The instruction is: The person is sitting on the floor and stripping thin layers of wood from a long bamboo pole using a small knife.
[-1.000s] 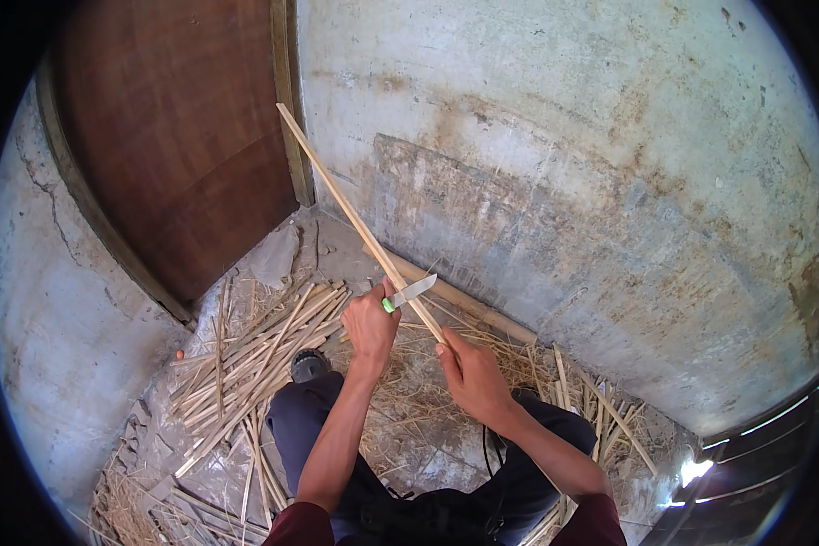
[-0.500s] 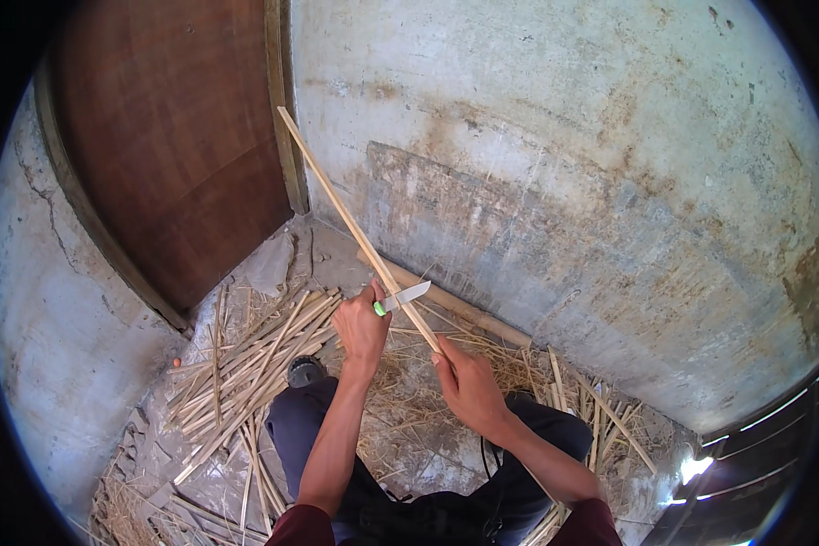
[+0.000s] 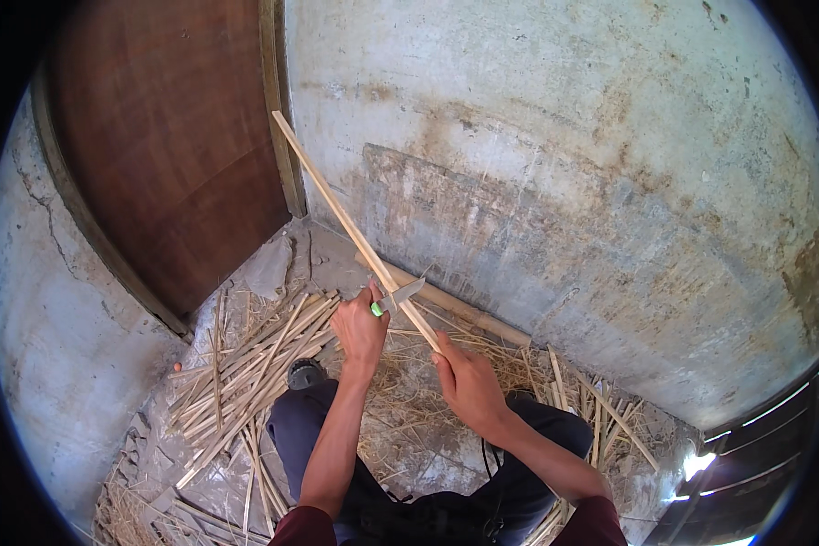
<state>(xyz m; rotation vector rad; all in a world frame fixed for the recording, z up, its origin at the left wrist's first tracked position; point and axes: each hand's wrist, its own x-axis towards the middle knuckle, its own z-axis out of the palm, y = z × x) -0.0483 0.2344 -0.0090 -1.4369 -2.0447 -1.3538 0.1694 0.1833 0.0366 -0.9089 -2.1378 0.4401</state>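
Observation:
My left hand [image 3: 359, 326] is closed round the green handle of a knife [image 3: 408, 292], whose blade lies across a long pale bamboo strip [image 3: 337, 207]. Between the fingers and thumb of my right hand [image 3: 469, 378] is the near end of that strip. From there it slants up and away to the left, its far end in front of the door frame. The blade touches the strip a short way beyond my right fingers, and a thin shaving stands up at its tip. Most of the knife handle is hidden in my left fist.
A heap of split strips [image 3: 246, 364] covers the floor on the left. More strips [image 3: 610, 419] lie on the right, with shavings [image 3: 409, 382] between my legs. A thick bamboo pole [image 3: 464, 309] rests along the stained wall [image 3: 564, 182]. A brown door [image 3: 173, 136] stands at the far left.
The blade has turned in my left hand, its tip shifting slightly left, and a thin curl now shows at it. The strip's far end has moved a little left. My right hand has barely moved.

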